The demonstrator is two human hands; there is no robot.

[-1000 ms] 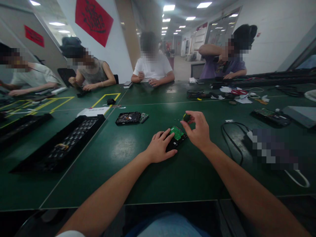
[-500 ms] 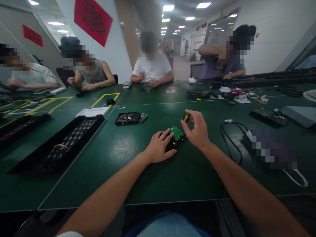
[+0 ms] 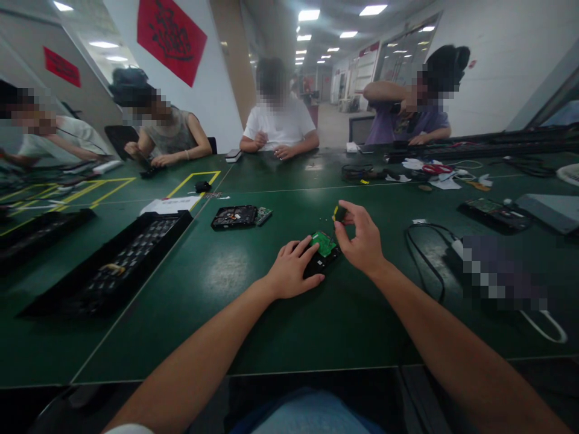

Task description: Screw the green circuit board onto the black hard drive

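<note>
A black hard drive (image 3: 322, 263) with a green circuit board (image 3: 324, 243) on top lies flat on the green table in front of me. My left hand (image 3: 293, 269) rests over its left side, fingers spread across the board and thumb stretched along the near edge. Above the far right corner, my right hand (image 3: 359, 236) pinches the black and yellow handle of a small screwdriver (image 3: 336, 212) between thumb and fingers. Its thin shaft points down at the board; exactly where the tip touches cannot be made out. A few tiny bits, perhaps screws (image 3: 324, 219), lie just beyond the drive.
Another black drive (image 3: 234, 217) sits beyond my left hand, a small circuit board (image 3: 263, 216) beside it. Long black trays (image 3: 108, 265) lie left. To the right are a looped cable (image 3: 425, 259), a black unit (image 3: 493, 214) and a grey box (image 3: 549, 212). Several people sit opposite.
The screwdriver handle has turned in my right hand's fingers, its yellow part now facing left. My left hand and the hard drive have stayed put.
</note>
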